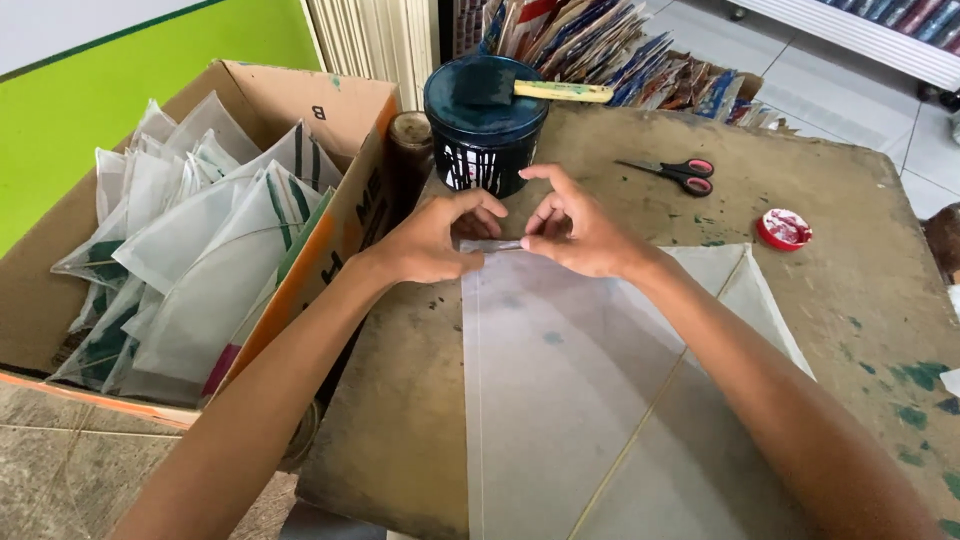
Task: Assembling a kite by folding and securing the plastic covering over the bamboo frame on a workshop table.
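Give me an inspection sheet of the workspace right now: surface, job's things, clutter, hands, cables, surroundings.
Surface: worn brown table, green paint stains.
Job's things: translucent paper sheet with thin sticks, lying flat; its top edge pinched by both hands.
Clutter: dark paint can with a brush across it; scissors; red lid.
Hands: left hand and right hand both grip the sheet's top edge.
Cables: nothing seen.
Surroundings: cardboard box of folded translucent sheets at left; tiled floor; green wall.
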